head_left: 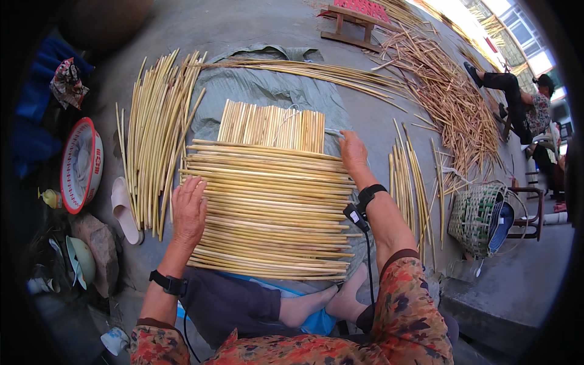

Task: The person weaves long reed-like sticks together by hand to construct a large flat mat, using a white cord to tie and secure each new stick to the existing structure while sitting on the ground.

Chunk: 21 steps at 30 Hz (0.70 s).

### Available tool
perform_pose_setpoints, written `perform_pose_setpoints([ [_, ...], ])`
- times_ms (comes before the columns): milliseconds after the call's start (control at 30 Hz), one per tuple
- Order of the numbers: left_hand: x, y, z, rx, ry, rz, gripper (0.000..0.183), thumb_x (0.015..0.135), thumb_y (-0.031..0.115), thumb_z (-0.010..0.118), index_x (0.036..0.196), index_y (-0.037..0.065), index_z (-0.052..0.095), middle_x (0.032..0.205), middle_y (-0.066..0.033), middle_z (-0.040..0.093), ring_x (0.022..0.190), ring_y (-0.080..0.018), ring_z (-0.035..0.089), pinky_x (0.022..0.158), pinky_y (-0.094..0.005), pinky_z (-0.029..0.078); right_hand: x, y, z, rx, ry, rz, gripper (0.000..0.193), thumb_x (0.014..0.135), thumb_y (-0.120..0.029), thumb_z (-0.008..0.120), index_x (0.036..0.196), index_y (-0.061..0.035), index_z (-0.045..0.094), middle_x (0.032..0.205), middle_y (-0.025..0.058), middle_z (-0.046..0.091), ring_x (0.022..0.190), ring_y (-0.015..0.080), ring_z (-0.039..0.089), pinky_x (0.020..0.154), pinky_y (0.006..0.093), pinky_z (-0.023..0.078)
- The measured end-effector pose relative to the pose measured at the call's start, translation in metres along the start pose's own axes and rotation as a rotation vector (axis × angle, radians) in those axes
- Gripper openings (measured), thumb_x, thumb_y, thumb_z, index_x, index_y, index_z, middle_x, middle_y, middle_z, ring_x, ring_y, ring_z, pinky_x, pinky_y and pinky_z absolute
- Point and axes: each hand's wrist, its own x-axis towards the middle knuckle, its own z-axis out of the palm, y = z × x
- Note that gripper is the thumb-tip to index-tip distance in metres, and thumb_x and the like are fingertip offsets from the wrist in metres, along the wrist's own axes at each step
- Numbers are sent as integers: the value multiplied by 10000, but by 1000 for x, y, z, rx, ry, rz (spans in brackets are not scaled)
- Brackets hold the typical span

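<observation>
1. So I've got a wide row of peeled yellow stalks (274,210) laid side by side right in front of me, running left to right, with the nearest ones close to my feet (347,301).
2. My left hand (190,210) is at the left ends of that row, fingers stretched out and together, not closed around anything.
3. My right hand (354,152) is up at the far right corner, fingers curled by the end of the farthest stalk. Can't tell if I'm actually pinching it.
4. Just past the row is a panel of shorter stalks (271,126), set crosswise to it, with a thin white string (281,125) looped on top. A grey-green tarp (243,91) is underneath.
5. More long loose stalks (161,140) lie to the left, beside a pale slipper (123,213) and a red-rimmed basin (98,161).
6. Off right: a woven basket (471,216) and a big heap of reddish stalks (453,100).
</observation>
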Motion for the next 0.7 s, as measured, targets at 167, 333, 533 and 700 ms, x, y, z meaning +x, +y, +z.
perform_pose_setpoints([
  [167,104,95,93,27,-255,206,627,905,390,536,1439,119,348,1532,-94,253,1430,-268,183,1141,-553,65,45,17,20,-118,-56,13,255,872,-188,598,1123,-146,607,1026,124,601,972,346,602,809,454,492],
  [333,109,91,130,65,-331,130,650,914,464,485,1450,127,337,1544,-92,232,1442,-249,159,1148,-545,38,73,23,22,-303,-236,-204,140,861,-167,590,974,-85,596,952,146,581,886,345,619,713,449,518],
  [533,106,89,130,1,-315,130,661,874,390,562,1429,92,362,1531,-124,253,1431,-285,183,1149,-536,46,68,26,11,-287,-188,-326,114,833,-163,584,881,-61,598,887,139,591,780,356,630,665,463,516],
  [700,117,87,114,-119,-235,157,619,822,237,651,1370,65,419,1453,-131,367,1376,-292,302,1123,-520,150,96,40,2,-270,-291,-198,137,852,-169,595,876,-35,600,916,135,623,792,335,648,634,437,522],
])
